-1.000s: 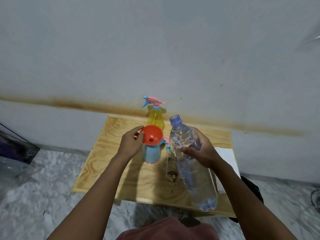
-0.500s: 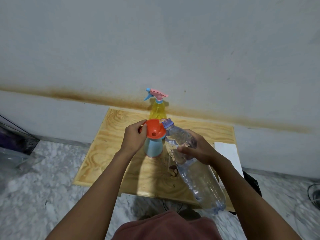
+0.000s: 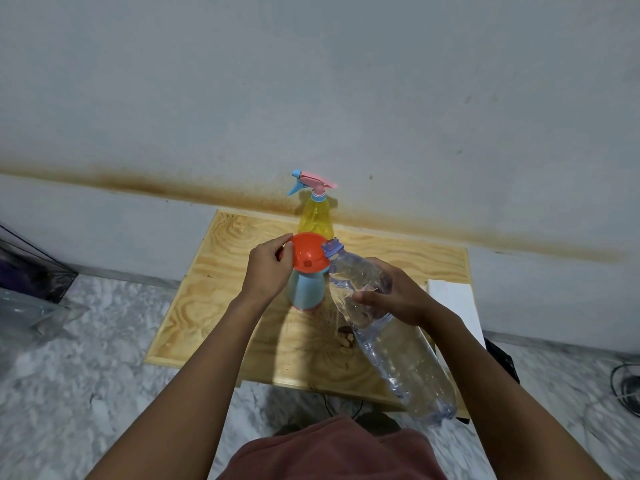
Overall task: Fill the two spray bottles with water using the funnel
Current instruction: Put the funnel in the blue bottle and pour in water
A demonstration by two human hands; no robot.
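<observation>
An orange funnel [image 3: 308, 252] sits in the neck of a light blue spray bottle [image 3: 306, 289] on the wooden table [image 3: 214, 292]. My left hand [image 3: 268, 268] grips the funnel's left rim. My right hand [image 3: 391, 294] holds a large clear water bottle [image 3: 398, 348], tilted with its open mouth resting over the funnel's right rim. A yellow spray bottle [image 3: 316, 216] with a pink and blue trigger head stands upright behind, near the wall.
A white box [image 3: 453, 306] lies at the table's right edge. A small brown object [image 3: 346, 339] rests on the table under the water bottle. Clear plastic and a dark bag [image 3: 31, 282] sit on the marble floor at left; cables [image 3: 623, 386] at right.
My right hand has tipped the water bottle from nearly upright over to the funnel, bringing its mouth onto the rim. My left hand has stayed on the funnel.
</observation>
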